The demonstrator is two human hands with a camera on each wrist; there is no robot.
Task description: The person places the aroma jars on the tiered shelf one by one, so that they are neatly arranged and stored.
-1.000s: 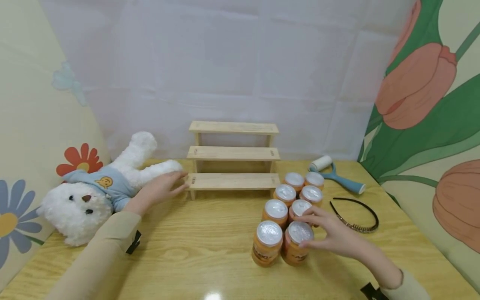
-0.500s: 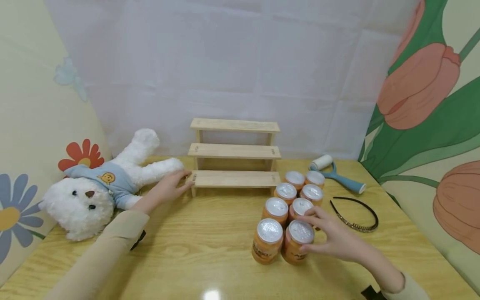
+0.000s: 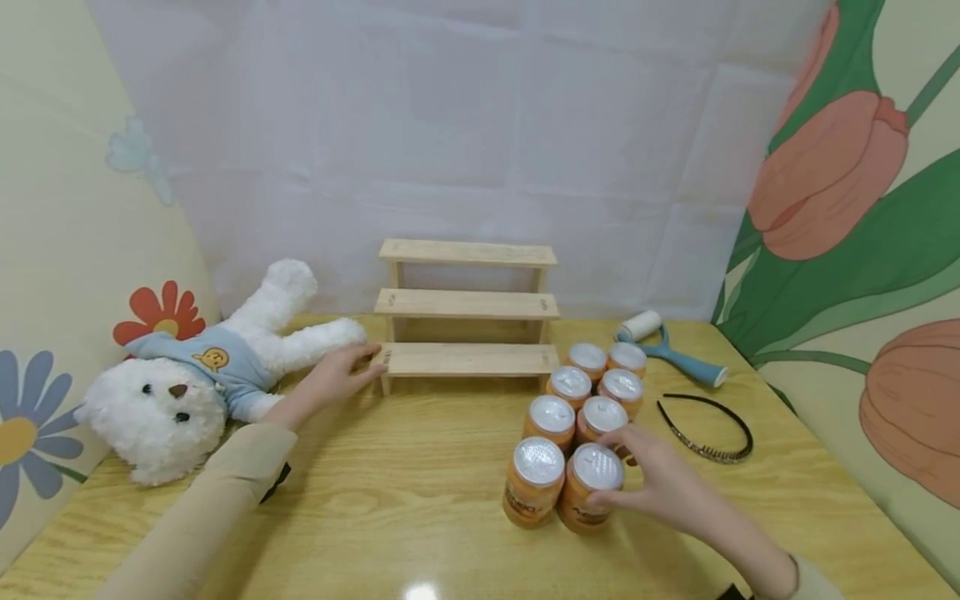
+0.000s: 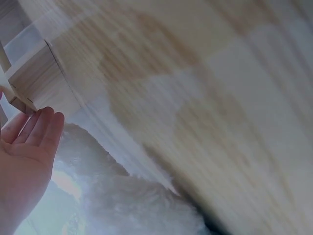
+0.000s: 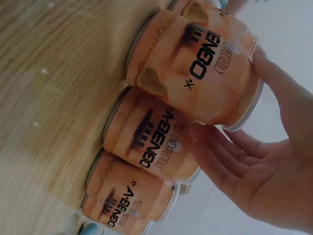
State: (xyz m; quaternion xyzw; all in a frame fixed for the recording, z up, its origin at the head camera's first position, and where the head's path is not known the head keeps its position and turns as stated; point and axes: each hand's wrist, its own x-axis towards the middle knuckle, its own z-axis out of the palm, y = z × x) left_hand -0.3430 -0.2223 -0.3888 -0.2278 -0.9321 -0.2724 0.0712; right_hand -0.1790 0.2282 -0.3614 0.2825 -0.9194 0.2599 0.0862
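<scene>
My left hand (image 3: 337,379) holds the left end of the lowest step of a three-step wooden display shelf (image 3: 468,360). In the left wrist view its fingers (image 4: 45,127) reach the plank's corner, with the thumb at the other side. Orange cans with silver lids stand upright in two rows to the right of the shelf. My right hand (image 3: 660,475) grips the front right can (image 3: 588,504), thumb on its near side, fingers behind it. The right wrist view shows the thumb at this can's (image 5: 195,68) lid rim and fingers between it and the neighbouring can (image 5: 151,134).
A white plush bear (image 3: 180,408) in a blue shirt lies at the left, its leg close to my left hand. A blue-handled lint roller (image 3: 690,367) and a black headband (image 3: 712,454) lie right of the cans. A white cloth (image 3: 450,125) hangs behind.
My left hand has shifted slightly right along the shelf's end. The front right can has moved slightly toward me in my right hand, widening the gap to the can behind.
</scene>
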